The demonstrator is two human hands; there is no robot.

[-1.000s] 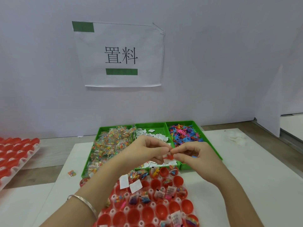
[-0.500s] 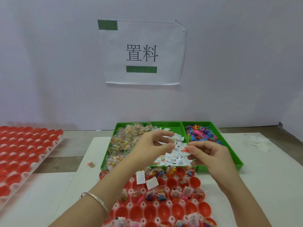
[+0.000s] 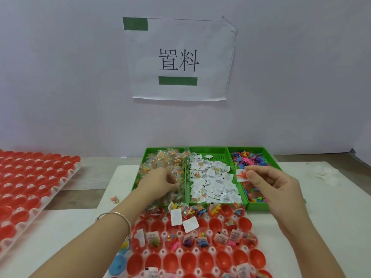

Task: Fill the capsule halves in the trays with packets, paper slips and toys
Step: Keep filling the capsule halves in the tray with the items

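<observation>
Head view: hands over the green bins (image 3: 208,151)

White table (image 3: 331,227) against a pale wall bearing a paper sign (image 3: 178,59). Left hand (image 3: 158,183) curls its fingers into the packets (image 3: 166,159), centre-left bin; any grasp is hidden. Right hand (image 3: 275,185) pinches a paper slip (image 3: 242,175) above the toys (image 3: 249,160), centre right. Capsule tray (image 3: 181,251) lies bottom centre, a second tray (image 3: 60,183) at left.

Table (image 3: 301,237) bears 3 green bins (image 3: 208,150), 2 capsule trays (image 3: 197,251), maybe tissue (image 3: 325,174).

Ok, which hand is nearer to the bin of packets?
Left. The left hand is inside the packet bin; the right hand, pinching a paper slip, is over the toy bin.
</observation>
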